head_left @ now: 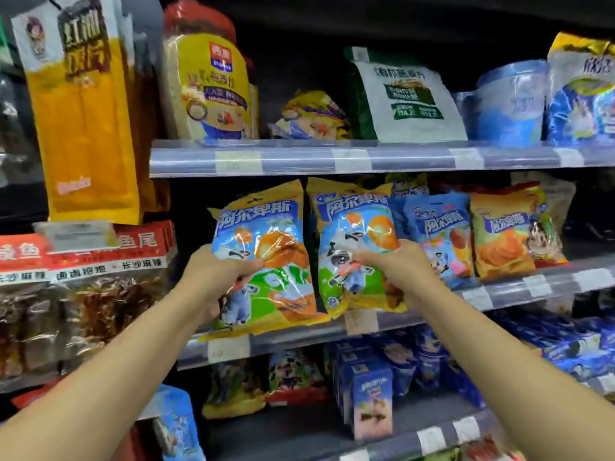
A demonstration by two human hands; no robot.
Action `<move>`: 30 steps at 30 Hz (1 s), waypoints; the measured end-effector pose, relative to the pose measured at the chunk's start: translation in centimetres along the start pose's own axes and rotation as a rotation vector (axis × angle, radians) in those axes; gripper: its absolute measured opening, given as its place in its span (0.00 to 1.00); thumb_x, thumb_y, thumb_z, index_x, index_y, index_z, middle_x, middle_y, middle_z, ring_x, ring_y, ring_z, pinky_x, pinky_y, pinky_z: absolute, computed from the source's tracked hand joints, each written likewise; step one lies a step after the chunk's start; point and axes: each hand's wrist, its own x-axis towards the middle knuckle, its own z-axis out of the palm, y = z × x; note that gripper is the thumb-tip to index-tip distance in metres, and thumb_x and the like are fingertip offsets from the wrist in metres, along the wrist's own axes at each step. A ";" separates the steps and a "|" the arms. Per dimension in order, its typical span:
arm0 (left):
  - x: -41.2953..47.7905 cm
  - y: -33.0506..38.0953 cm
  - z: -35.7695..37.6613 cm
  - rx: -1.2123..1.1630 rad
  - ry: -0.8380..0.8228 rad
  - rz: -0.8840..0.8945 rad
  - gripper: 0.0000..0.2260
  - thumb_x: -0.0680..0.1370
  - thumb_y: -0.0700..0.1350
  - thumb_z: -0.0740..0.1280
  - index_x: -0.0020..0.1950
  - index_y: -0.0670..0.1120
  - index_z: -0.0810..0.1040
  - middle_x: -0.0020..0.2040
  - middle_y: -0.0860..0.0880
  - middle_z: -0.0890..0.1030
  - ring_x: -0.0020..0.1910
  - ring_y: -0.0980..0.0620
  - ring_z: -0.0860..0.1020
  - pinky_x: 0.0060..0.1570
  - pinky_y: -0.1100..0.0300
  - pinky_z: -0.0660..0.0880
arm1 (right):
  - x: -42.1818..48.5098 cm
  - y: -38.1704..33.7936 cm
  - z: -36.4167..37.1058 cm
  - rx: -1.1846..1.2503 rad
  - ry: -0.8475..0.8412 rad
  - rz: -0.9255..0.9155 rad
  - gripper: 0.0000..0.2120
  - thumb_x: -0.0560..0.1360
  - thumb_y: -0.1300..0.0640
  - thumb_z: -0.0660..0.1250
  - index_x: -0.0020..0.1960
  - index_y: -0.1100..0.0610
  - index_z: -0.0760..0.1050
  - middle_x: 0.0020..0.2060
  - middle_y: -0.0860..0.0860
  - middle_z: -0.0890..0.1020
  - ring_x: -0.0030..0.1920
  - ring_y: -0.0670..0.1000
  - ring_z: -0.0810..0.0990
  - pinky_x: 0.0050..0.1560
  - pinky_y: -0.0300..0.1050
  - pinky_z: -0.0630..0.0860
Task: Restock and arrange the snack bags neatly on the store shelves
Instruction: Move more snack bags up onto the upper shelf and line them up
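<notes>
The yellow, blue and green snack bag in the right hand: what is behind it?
Only the blue-and-yellow top of another plastic bag shows above it. The held snack bag and the right hand hide the rest.

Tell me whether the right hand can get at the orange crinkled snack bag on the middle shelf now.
Probably not yet: the right hand grips a yellow-and-blue snack bag. The orange snack bag stands close by on its right, its front uncovered, so a freed hand should reach it.
</notes>
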 end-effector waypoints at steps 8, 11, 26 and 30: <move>3.5 -0.4 1.7 -0.089 0.151 0.036 0.30 0.65 0.34 0.79 0.65 0.42 0.74 0.53 0.44 0.83 0.51 0.44 0.82 0.54 0.50 0.79 | 7.1 1.0 3.1 0.033 0.046 -0.052 0.33 0.59 0.48 0.82 0.57 0.59 0.74 0.47 0.54 0.81 0.40 0.53 0.79 0.34 0.42 0.73; 4.2 -1.3 2.7 -0.097 0.225 0.039 0.24 0.68 0.33 0.77 0.61 0.43 0.74 0.51 0.45 0.82 0.49 0.46 0.81 0.44 0.57 0.77 | 9.1 1.7 3.9 0.046 0.050 -0.092 0.37 0.61 0.51 0.82 0.65 0.58 0.72 0.53 0.52 0.80 0.52 0.55 0.79 0.49 0.44 0.74; 7.6 -3.1 4.2 -0.093 0.254 0.186 0.33 0.69 0.31 0.75 0.71 0.46 0.68 0.59 0.46 0.81 0.55 0.48 0.81 0.47 0.54 0.80 | 13.2 4.7 4.9 0.086 0.009 -0.096 0.46 0.61 0.58 0.82 0.73 0.55 0.63 0.65 0.55 0.76 0.64 0.57 0.75 0.62 0.60 0.75; 8.8 -3.2 4.6 -0.059 0.192 0.183 0.35 0.70 0.31 0.75 0.72 0.48 0.65 0.58 0.49 0.80 0.55 0.50 0.80 0.49 0.55 0.79 | 13.1 5.0 4.6 0.023 -0.005 -0.076 0.51 0.58 0.55 0.84 0.74 0.55 0.61 0.66 0.54 0.74 0.65 0.57 0.74 0.61 0.61 0.76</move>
